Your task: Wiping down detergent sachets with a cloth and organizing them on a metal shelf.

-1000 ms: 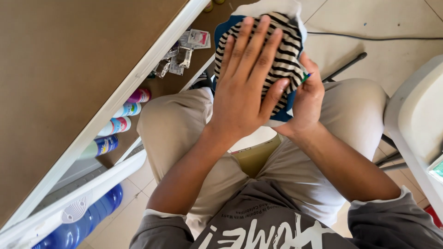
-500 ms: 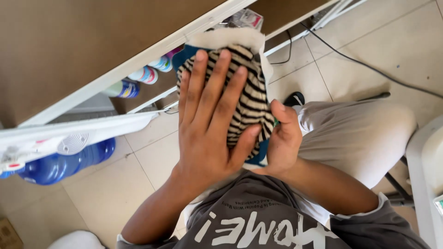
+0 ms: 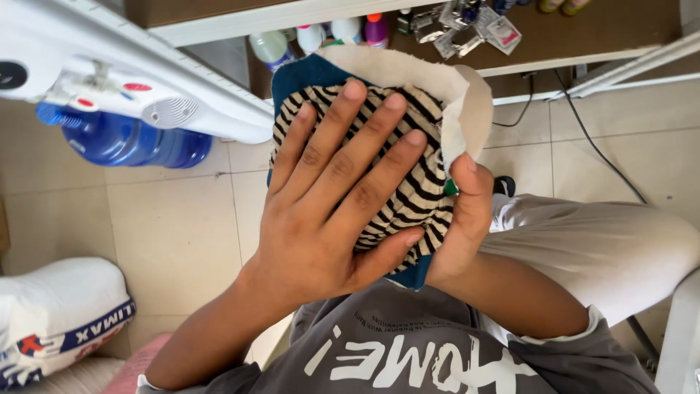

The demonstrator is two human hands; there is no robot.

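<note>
A stack of folded cloths is held in front of my chest: a black-and-cream striped cloth point(image 3: 415, 197) on top, a blue one point(image 3: 302, 76) under it and a cream one point(image 3: 426, 69) at the far edge. My left hand point(image 3: 332, 197) lies flat on the striped cloth, fingers spread, pressing down. Gripping the stack's right edge is my right hand point(image 3: 463, 219), thumb on top, with a bit of green showing at the thumb. I sit with my knee point(image 3: 620, 248) in beige trousers to the right.
A white appliance point(image 3: 109, 73) juts in from the upper left above a blue water bottle point(image 3: 124, 142). Several bottles point(image 3: 328, 33) and packets point(image 3: 474, 25) stand on a low shelf at the top. A black cable point(image 3: 583, 124) crosses the tiled floor. A printed white sack point(image 3: 58, 314) lies lower left.
My view has swung left and down over the floor; the appliance, blue bottle and sack came into sight. Both hands keep the same hold on the cloth stack.
</note>
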